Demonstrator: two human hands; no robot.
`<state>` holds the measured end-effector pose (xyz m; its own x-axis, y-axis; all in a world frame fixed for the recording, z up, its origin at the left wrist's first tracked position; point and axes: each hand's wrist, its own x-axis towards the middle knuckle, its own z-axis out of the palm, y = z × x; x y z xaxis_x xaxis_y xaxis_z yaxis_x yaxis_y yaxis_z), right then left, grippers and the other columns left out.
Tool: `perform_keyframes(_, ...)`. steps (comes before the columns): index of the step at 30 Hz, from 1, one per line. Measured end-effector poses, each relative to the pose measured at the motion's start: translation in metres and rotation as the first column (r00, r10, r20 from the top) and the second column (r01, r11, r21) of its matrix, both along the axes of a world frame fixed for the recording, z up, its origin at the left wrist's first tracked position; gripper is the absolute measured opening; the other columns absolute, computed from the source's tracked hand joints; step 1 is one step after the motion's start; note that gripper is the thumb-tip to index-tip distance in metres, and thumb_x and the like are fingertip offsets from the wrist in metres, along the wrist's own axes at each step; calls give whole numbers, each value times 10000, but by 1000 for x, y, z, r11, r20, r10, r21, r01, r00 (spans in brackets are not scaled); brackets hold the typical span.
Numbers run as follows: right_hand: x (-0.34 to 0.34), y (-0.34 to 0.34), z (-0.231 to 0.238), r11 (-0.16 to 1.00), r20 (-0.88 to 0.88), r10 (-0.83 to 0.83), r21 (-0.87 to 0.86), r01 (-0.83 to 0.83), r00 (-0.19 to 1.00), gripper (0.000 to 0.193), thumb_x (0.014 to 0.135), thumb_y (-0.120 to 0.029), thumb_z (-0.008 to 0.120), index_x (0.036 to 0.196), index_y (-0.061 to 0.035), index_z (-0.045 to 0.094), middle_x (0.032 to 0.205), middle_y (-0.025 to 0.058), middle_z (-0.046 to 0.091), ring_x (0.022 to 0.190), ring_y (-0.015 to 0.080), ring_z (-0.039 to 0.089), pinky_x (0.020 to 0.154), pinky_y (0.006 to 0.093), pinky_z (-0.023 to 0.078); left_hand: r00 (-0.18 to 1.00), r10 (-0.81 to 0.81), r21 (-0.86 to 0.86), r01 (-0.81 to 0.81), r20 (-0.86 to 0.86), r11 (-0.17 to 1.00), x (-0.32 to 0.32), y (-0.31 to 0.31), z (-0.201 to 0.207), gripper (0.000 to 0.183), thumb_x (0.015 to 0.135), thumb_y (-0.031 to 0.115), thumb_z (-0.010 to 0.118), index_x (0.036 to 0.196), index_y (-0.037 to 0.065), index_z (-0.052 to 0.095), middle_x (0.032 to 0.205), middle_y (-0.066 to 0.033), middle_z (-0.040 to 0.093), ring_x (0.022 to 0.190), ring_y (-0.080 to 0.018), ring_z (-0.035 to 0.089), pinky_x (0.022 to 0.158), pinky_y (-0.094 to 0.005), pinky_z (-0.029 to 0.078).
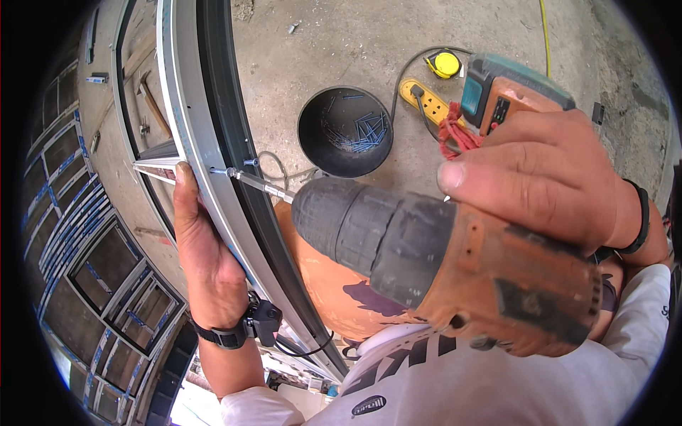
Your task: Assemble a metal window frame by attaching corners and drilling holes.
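Observation:
My right hand (550,177) is wrapped round a cordless drill (508,277), with an orange body, black chuck and teal battery. Its long silver bit (263,186) points left and meets a blue screw (222,171) at the side of a grey and black metal frame (195,113). A tiny pale pointed piece shows below my right thumb; its kind is unclear. My left hand (206,248) grips the frame just below the screw, thumb up, with the other fingers mostly hidden. Beside that thumb, a white angled profile (158,167) meets the frame.
A black bucket (310,131) holding blue screw-like pieces stands on the concrete floor. Beyond it lie a yellow power strip (435,106) and a yellow tape measure (446,64). A hammer (154,106) shows through the frame; more frames (106,273) lie at the left.

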<state>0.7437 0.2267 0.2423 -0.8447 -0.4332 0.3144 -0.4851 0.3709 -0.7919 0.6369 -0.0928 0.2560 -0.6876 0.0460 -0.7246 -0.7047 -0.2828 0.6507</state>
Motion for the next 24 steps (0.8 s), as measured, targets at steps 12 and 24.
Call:
perform_keyframes(12, 0, -10, 1, 996, 123, -66, -59, 74, 990, 378, 763, -130, 685, 1093, 49, 642, 899, 110, 691, 669, 252, 634, 570, 357, 503, 1000, 15, -35, -15, 6, 999, 0, -4, -3, 324, 937, 335, 624, 1096, 54, 606, 943, -84, 689, 822, -197, 694, 734, -337, 605)
perform_keyframes(24, 7, -11, -2, 991, 173, -54, -114, 74, 983, 385, 777, -141, 675, 1108, 50, 632, 893, 111, 693, 676, 270, 636, 634, 389, 513, 1000, 11, -33, -11, 10, 999, -1, -7, -2, 332, 939, 341, 620, 1109, 56, 601, 951, -81, 685, 823, -196, 689, 738, -338, 599)
